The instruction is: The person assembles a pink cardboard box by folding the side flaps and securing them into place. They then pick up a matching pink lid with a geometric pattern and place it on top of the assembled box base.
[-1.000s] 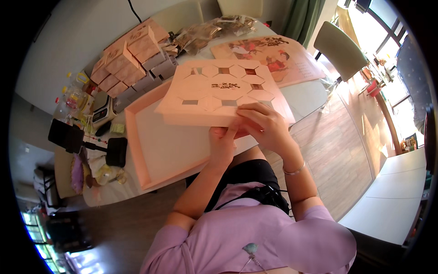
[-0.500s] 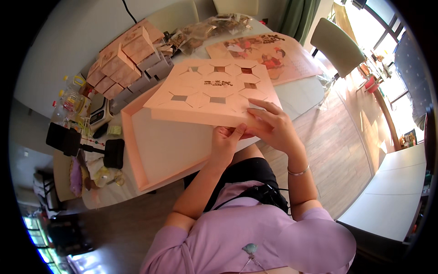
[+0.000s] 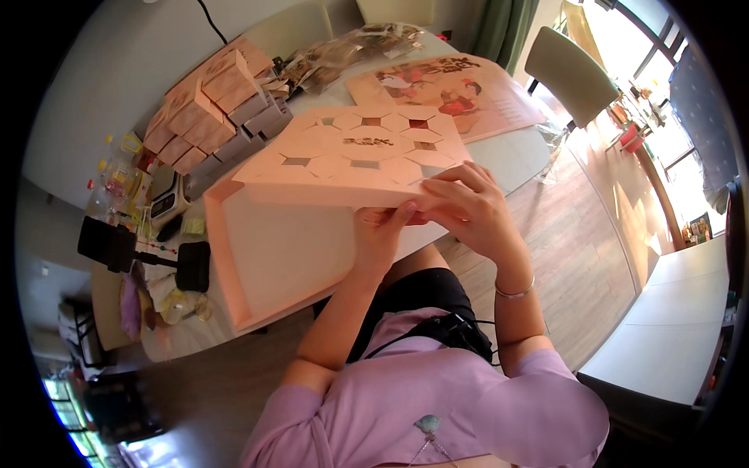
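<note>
A pink cardboard insert (image 3: 300, 194) with several eight-sided cut-outs and dark print in its middle is held raised and tilted over the table. My left hand (image 3: 380, 236) grips its near edge, thumb on the folded side wall and the other fingers partly hidden beneath. My right hand (image 3: 470, 209) pinches the near right corner, fingers bent over the top. Below the insert and to its left, a shallow pink box tray (image 3: 225, 261) with a pale bottom lies on the table, partly covered from view.
Stacked small pink boxes (image 3: 191, 117) stand at the back left, beside clear plastic bags (image 3: 335, 58). A printed pink sheet or lid (image 3: 456, 101) lies at the far right. Bottles (image 3: 117, 175) and a black phone stand (image 3: 191, 265) line the left side. A chair (image 3: 569, 74) stands beyond.
The insert's near edge has tipped and shifted slightly left. My right fingers have curled more tightly at the corner, and the left hand has moved slightly left. The camera view has shifted a little.
</note>
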A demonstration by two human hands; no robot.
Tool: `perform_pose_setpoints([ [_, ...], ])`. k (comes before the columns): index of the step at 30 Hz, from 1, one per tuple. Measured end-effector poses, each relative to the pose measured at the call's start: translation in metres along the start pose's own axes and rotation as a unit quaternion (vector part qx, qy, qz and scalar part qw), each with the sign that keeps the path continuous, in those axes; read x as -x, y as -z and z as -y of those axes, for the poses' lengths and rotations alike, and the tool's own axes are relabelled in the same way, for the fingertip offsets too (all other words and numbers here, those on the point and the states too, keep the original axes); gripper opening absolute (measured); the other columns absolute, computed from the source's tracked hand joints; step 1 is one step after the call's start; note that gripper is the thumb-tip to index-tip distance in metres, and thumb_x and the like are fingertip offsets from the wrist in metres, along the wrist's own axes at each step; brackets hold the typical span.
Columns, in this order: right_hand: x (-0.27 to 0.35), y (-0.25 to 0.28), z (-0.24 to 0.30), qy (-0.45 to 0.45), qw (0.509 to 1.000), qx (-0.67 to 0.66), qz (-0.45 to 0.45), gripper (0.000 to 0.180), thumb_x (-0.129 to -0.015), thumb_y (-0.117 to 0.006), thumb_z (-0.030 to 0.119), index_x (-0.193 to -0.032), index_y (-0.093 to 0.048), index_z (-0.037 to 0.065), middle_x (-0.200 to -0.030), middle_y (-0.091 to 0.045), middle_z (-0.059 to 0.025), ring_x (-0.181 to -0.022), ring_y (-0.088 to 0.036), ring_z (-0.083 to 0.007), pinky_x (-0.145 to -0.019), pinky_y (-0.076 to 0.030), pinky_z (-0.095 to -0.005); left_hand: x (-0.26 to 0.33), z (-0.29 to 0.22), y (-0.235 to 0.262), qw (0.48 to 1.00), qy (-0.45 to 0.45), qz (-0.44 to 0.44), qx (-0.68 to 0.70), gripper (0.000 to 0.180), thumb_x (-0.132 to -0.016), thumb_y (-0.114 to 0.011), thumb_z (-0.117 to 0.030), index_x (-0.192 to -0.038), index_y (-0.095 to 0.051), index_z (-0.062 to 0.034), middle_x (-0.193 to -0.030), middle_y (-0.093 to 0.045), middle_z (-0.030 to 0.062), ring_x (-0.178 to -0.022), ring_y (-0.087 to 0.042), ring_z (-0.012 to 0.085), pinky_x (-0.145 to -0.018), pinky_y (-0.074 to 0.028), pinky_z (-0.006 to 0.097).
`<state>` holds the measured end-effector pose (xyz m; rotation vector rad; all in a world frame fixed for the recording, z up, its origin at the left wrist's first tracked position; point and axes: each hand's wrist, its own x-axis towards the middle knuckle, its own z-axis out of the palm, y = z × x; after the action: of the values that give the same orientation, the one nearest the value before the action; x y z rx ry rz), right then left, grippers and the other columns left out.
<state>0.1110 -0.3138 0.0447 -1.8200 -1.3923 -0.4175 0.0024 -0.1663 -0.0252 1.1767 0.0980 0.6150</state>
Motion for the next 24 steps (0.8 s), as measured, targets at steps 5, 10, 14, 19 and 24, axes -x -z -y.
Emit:
perform_pose_setpoints([
  [5,0.009,0.019,-0.010,-0.002,1.000,0.009,-0.024,0.033,-0.070,-0.086,0.015,-0.099,-0.077,0.005,-0.096,-0.071,-0.0080,-0.089,-0.067,-0.0272,-0.093,-0.051,-0.0440,-0.003,-0.003,0.003,0.999,-0.047,0.012,0.017,0.016,-0.097,-0.068,-0.010,-0.110,-0.072,-0.0014,-0.103,-0.074,0.0104,-0.089,-0.072,0.0199,-0.076,-0.064,0.034],
  [10,0.018,0.011,-0.018,0.032,0.998,0.007,-0.055,0.030,-0.072,-0.086,0.019,-0.097,-0.076,0.006,-0.091,-0.071,-0.0053,-0.084,-0.067,-0.0254,-0.086,-0.054,-0.0394,-0.008,-0.017,-0.016,0.998,-0.066,-0.005,0.024,0.014,-0.095,-0.070,-0.011,-0.106,-0.073,-0.0025,-0.103,-0.074,0.0088,-0.092,-0.071,0.0178,-0.079,-0.063,0.034],
  [14,0.016,0.022,-0.005,-0.018,0.998,-0.019,-0.056,0.038,-0.069,-0.088,0.018,-0.103,-0.076,0.006,-0.096,-0.072,-0.0059,-0.089,-0.068,-0.0252,-0.084,-0.055,-0.0352,-0.016,-0.022,-0.013,0.996,-0.081,0.020,0.017,0.018,-0.094,-0.072,-0.013,-0.108,-0.072,-0.0023,-0.103,-0.073,0.0079,-0.095,-0.070,0.0181,-0.081,-0.061,0.035],
  [19,0.011,0.045,-0.017,-0.035,0.984,-0.091,-0.150,0.050,-0.068,-0.084,0.000,-0.116,-0.071,0.000,-0.112,-0.073,-0.0136,-0.106,-0.070,-0.0281,-0.094,-0.054,-0.0366,-0.028,-0.057,-0.018,0.984,-0.110,0.067,0.125,0.021,-0.096,-0.072,-0.017,-0.109,-0.071,-0.0012,-0.101,-0.073,0.0086,-0.091,-0.071,0.0181,-0.080,-0.060,0.034],
  [24,-0.019,0.069,-0.033,0.041,0.981,-0.053,-0.183,0.040,-0.069,-0.076,-0.007,-0.108,-0.075,0.001,-0.110,-0.074,-0.0150,-0.104,-0.071,-0.0299,-0.094,-0.055,-0.0362,-0.042,-0.096,-0.032,0.948,-0.060,0.127,0.285,0.023,-0.096,-0.070,-0.025,-0.103,-0.071,-0.0028,-0.091,-0.071,0.0072,-0.083,-0.070,0.0198,-0.073,-0.060,0.035],
])
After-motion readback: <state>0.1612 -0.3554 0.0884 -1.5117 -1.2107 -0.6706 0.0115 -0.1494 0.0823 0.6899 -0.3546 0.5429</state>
